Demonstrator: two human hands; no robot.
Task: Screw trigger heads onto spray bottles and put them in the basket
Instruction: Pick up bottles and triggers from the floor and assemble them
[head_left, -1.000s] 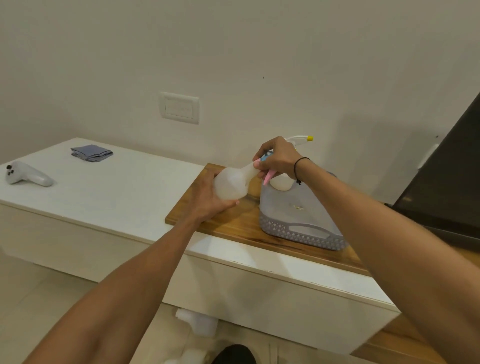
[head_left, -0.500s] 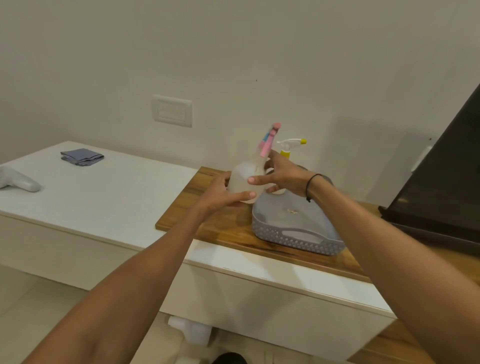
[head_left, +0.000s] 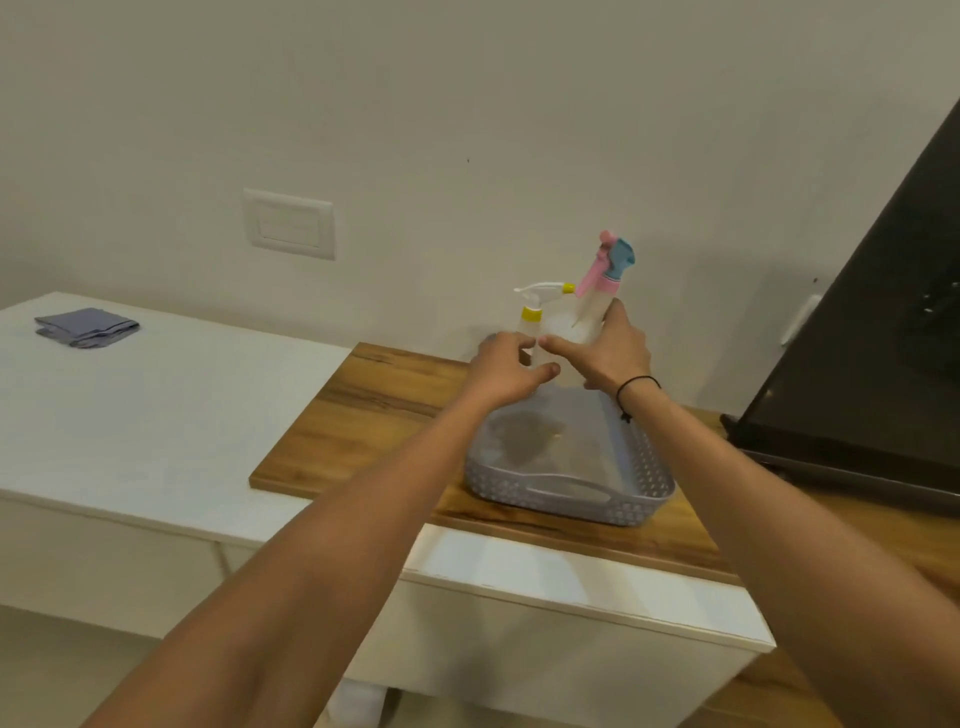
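Note:
A translucent spray bottle (head_left: 579, 319) with a pink and blue trigger head (head_left: 608, 267) stands upright over the far end of the grey basket (head_left: 571, 499). My right hand (head_left: 615, 351) wraps around the bottle's right side. My left hand (head_left: 506, 369) holds its lower left side between thumb and fingers. A second bottle with a white and yellow trigger head (head_left: 537, 301) stands just behind, at the basket's far left corner, its body mostly hidden by my hands.
The basket sits on a wooden board (head_left: 363, 415) on a white cabinet (head_left: 156, 415). A folded grey cloth (head_left: 85, 326) lies far left. A dark slanted panel (head_left: 857, 364) stands to the right. A wall switch (head_left: 289, 224) is behind.
The bottle went from tilted, with my right hand on its trigger head, to upright. Both hands carried it right, over the far end of the basket beside the yellow-headed bottle.

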